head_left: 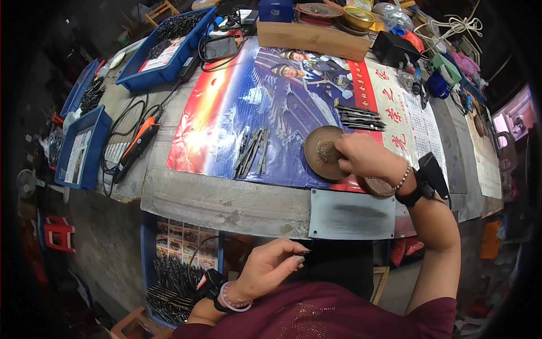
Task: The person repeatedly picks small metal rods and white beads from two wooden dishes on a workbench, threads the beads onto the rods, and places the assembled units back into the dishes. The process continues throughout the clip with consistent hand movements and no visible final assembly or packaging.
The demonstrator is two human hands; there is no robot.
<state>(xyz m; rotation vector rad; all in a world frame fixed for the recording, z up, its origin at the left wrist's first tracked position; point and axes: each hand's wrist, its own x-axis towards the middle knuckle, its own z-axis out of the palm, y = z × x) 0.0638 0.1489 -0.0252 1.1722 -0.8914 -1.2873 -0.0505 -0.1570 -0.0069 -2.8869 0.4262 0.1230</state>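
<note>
Over a brown dish (322, 167) on the poster-covered table (226, 204), right hand (370, 159) goes for small metal bits (326, 151); left hand (270, 268) pinches a thin dark piece (305, 252).
Step in hand looks like picking one bit out of the dish. Right fingers are curled narrow at the dish's right side; cannot tell if they grip anything. Left thumb and forefinger are closed on the dark piece, off the table's near edge, in front of the shirt (316, 311). One bunch of dark strips (251, 152) lies left of the dish, another bunch (361, 117) beyond it to the right. Next move likely calls for a fine fingertip pinch on a single bit, a clean lift over the rim, and a steady left hand to meet it. Bits lie jumbled, so grabbing several is the probable slip.
</note>
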